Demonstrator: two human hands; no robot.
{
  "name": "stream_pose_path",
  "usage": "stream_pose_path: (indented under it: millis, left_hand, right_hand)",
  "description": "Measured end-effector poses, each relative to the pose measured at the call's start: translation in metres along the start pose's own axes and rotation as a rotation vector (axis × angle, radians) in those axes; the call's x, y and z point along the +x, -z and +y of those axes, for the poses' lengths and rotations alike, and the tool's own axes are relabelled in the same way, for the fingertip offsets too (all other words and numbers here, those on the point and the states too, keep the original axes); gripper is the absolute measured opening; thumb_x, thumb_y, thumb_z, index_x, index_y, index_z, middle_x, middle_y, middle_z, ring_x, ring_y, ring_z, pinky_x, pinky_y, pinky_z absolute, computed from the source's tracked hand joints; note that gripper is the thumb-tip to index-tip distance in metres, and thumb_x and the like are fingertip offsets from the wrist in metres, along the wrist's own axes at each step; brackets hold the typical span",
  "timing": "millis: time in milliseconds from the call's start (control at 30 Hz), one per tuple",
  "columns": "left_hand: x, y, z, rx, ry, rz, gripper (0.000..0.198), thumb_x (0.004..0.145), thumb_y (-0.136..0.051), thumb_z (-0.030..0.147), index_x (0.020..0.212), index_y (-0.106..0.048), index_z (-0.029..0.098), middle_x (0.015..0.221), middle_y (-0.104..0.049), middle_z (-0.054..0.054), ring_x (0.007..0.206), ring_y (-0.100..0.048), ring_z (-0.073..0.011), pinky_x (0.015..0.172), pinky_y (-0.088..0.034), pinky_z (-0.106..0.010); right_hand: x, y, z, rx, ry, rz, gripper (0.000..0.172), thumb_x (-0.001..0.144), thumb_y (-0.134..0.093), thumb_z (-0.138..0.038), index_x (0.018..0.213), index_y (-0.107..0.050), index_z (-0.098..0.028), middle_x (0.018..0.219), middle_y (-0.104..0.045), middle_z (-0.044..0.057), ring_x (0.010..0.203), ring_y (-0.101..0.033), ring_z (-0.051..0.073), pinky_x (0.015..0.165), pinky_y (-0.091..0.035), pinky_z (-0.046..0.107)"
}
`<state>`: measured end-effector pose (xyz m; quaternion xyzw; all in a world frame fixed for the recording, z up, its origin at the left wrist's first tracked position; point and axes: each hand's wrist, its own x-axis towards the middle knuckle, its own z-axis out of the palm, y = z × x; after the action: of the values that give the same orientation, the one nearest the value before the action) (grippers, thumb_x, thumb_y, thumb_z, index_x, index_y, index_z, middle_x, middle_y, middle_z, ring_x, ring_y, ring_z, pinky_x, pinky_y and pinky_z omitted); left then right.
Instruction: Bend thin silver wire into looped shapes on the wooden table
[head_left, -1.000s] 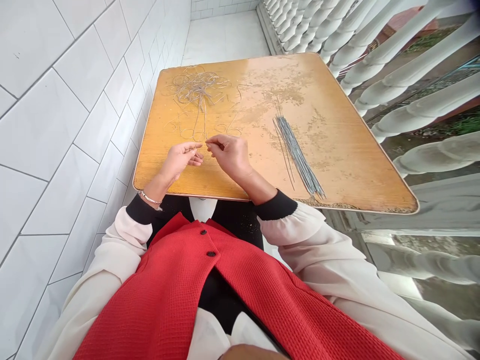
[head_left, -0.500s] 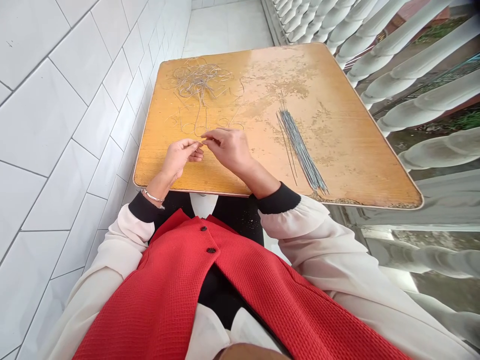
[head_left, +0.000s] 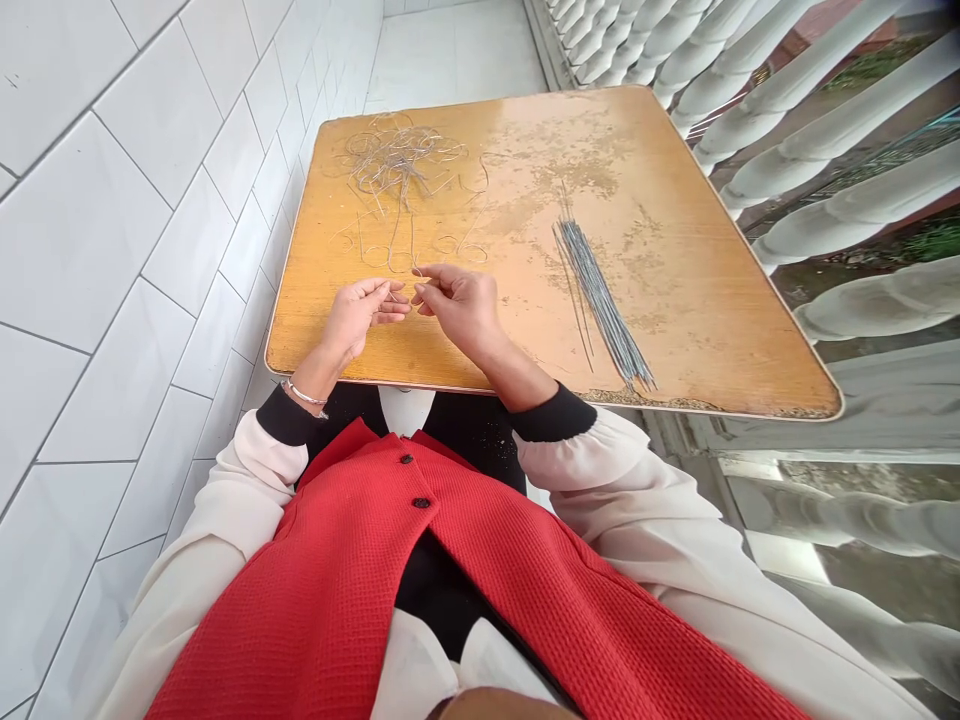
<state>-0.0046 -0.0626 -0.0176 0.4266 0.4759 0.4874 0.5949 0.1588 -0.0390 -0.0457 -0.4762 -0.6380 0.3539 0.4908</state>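
My left hand [head_left: 360, 315] and my right hand [head_left: 459, 310] are close together above the near edge of a yellow-brown wooden table [head_left: 697, 320]. Their fingertips meet around a very thin wire [head_left: 405, 290], which is barely visible and partly hidden by my fingers. Farther back, a loose tangle of silvery wire [head_left: 401, 160] lies beyond my hands, with curled strands trailing towards them. A bundle of straight grey wires [head_left: 604, 305] lies to the right of my right hand, out of reach of my fingertips.
A white tiled wall [head_left: 127, 290] runs along the table's left side. White stone balusters [head_left: 847, 220] stand to the right, beyond the table's right edge. My red waistcoat [head_left: 420, 590] fills the lower view, and a tiled floor [head_left: 450, 50] lies ahead.
My fingertips have shifted slightly around the thin wire, and my right hand has moved a little towards my left. The table and both wire piles have stayed in place, apart from a small shift of view.
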Motion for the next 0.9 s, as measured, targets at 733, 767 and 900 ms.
stream_pose_path:
  millis: [733, 767, 900]
  left_hand:
    - [-0.0017, -0.0031, 0.0013, 0.341, -0.093, 0.054, 0.010, 0.094, -0.062, 0.011, 0.085, -0.065, 0.015, 0.060, -0.064, 0.005, 0.052, -0.064, -0.0067, 0.052, -0.050, -0.016]
    - [-0.0011, -0.0038, 0.0006, 0.373, -0.107, 0.065, 0.010, 0.094, -0.061, 0.010, 0.086, -0.065, 0.016, 0.058, -0.063, 0.005, 0.051, -0.064, -0.0067, 0.051, -0.049, -0.016]
    - [0.0015, -0.0067, -0.0036, 0.441, -0.224, 0.098, 0.014, 0.094, -0.058, 0.010, 0.084, -0.064, 0.017, 0.057, -0.063, 0.006, 0.051, -0.064, -0.0058, 0.053, -0.049, -0.015]
  right_hand:
    - [-0.0070, -0.0029, -0.0014, -0.822, 0.342, -0.028, 0.038, 0.100, -0.039, -0.025, 0.111, -0.074, -0.017, 0.095, -0.078, 0.012, 0.083, -0.068, 0.022, 0.068, -0.043, 0.031]
    - [-0.0068, -0.0034, -0.0020, -0.847, 0.342, -0.034, 0.038, 0.101, -0.038, -0.026, 0.109, -0.074, -0.017, 0.093, -0.077, 0.012, 0.081, -0.067, 0.022, 0.067, -0.042, 0.031]
    - [-0.0052, -0.0068, -0.0055, -0.913, 0.278, 0.003, 0.036, 0.099, -0.037, -0.023, 0.104, -0.071, -0.015, 0.087, -0.074, 0.012, 0.074, -0.063, 0.021, 0.062, -0.035, 0.030]
